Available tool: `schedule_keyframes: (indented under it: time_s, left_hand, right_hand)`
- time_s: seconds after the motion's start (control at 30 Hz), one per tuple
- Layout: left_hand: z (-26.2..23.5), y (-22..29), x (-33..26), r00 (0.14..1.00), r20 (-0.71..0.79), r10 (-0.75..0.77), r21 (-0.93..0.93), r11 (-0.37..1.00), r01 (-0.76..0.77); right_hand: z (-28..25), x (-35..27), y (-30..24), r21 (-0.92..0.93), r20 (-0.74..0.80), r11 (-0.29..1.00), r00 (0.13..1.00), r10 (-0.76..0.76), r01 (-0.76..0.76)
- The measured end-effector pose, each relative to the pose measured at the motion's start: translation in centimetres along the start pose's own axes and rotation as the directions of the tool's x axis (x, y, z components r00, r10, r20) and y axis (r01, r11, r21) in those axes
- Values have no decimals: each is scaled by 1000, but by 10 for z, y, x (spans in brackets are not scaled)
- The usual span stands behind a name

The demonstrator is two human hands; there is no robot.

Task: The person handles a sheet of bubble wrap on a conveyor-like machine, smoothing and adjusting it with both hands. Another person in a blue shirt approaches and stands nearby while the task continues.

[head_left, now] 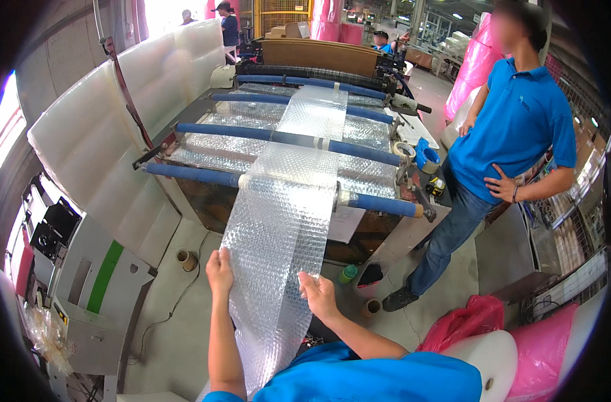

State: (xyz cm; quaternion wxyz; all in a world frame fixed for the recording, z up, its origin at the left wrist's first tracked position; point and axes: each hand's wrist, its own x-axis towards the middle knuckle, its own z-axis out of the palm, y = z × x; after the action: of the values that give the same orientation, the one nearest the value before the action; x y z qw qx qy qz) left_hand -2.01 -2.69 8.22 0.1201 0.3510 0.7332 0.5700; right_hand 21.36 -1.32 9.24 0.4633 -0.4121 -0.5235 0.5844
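A long strip of clear bubble wrap point(278, 221) runs from the machine over its blue rollers and down toward my body. My left hand point(219, 271) grips the strip's left edge, fingers closed on it. On the right edge, my right hand point(317, 293) pinches the film between thumb and fingers. Between my hands the sheet hangs fairly taut. Its lower end drops past my blue shirt, where I cannot see it. The nearest blue roller point(191, 173) lies under the strip, a little ahead of my hands.
A person in a blue shirt point(530, 127) stands at the right, hands on hips. Tape rolls point(426, 159) and a tape measure point(436, 186) sit on the machine's right side. A grey cabinet point(107, 281) stands left; pink film point(466, 320) and a white roll point(483, 362) lie lower right.
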Motion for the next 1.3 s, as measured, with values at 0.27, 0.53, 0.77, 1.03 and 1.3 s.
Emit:
schedule_keyframes:
  time_s: [0.27,0.53,0.77,1.03,1.3]
  left_hand:
    - [40,-41,6,995,82,-61,300,953,33]
    - [92,-67,11,999,-13,-38,503,863,39]
    - [101,-79,10,998,-64,17,446,895,13]
    - [100,-82,9,995,-60,78,436,899,-44]
    - [96,-68,26,996,-37,83,358,932,-65]
  right_hand:
    - [-18,47,75,-412,-20,908,996,-86,70]
    - [-30,96,136,-637,-113,771,992,-57,-28]
    - [-27,92,144,-620,-164,782,965,-205,61]
    - [-28,86,144,-675,-160,737,972,-171,19]
    - [-21,87,125,-565,-167,818,955,-245,111]
